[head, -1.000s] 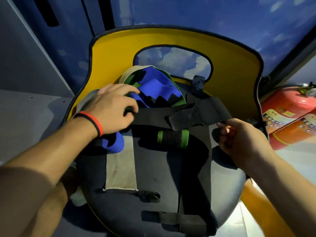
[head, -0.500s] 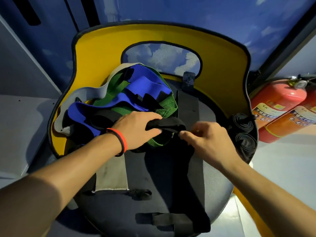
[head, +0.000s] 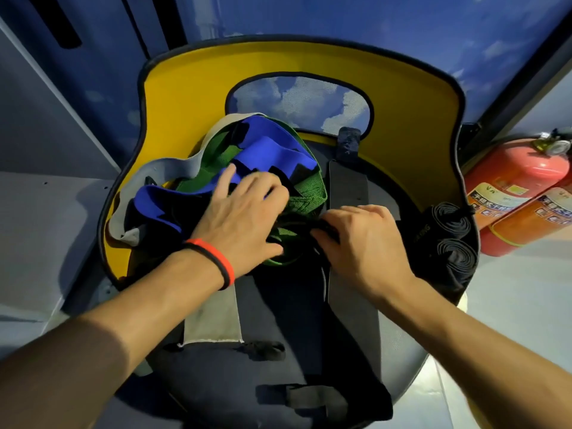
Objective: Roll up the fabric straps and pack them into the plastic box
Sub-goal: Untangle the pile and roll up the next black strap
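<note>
Pressing the woven blue-green strap pile [head: 272,150], left hand [head: 244,218] splayed flat; right hand [head: 362,239] pinches limp black strap [head: 301,226] at its 9 o'clock; spiral-rolled black straps [head: 448,221] at 3 o'clock.

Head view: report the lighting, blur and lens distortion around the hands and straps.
Head view: dim, uneven light, so the black strap pinched by the right hand melts into the dark seat. Head view: the left hand looks slightly smeared at its fingertips; the wide lens bows the yellow chair back; the fire extinguisher labels are unreadable.
</note>
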### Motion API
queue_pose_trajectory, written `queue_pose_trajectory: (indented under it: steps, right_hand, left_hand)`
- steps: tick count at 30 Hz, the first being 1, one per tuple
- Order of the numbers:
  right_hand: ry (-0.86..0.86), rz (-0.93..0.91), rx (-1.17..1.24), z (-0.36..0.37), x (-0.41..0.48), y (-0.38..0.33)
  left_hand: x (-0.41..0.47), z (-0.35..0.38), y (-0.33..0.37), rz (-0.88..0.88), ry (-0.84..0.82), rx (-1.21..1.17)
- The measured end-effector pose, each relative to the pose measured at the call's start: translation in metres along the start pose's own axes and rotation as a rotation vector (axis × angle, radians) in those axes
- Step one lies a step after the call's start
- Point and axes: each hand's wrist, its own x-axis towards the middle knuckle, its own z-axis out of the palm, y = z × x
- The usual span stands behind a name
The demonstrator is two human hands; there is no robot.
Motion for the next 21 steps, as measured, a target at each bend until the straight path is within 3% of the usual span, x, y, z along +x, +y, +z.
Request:
queue_pose_trajectory:
  steps: [5,8,11,13,17,21]
  right_hand:
    - [-0.035,0.499,0.566,-0.029,0.004,0.021]
    - [-0.067,0.661,0.96,-0.047,0.001,0.031]
    - [-0.133,0.748,1.184,-0.059,-0.006,0.03]
    - [-0.148,0.785,1.237,-0.061,-0.007,0.029]
    - [-0.002,0.896,1.241,-0.065,-0.005,0.038]
    - [-0.005,0.912,1.178,-0.067,-0.007,0.046]
  left_hand:
    - [-0.008,-0.013,-0.03,-0.126,0.107,0.159]
    - [-0.01,-0.013,-0.047,-0.22,0.104,0.168]
    - [-0.01,-0.011,-0.059,-0.317,0.088,0.122]
    - [-0.011,-0.008,-0.064,-0.357,0.077,0.123]
    - [-0.013,-0.006,-0.075,-0.404,0.03,0.158]
    - [-0.015,-0.006,-0.089,-0.44,0.0,0.191]
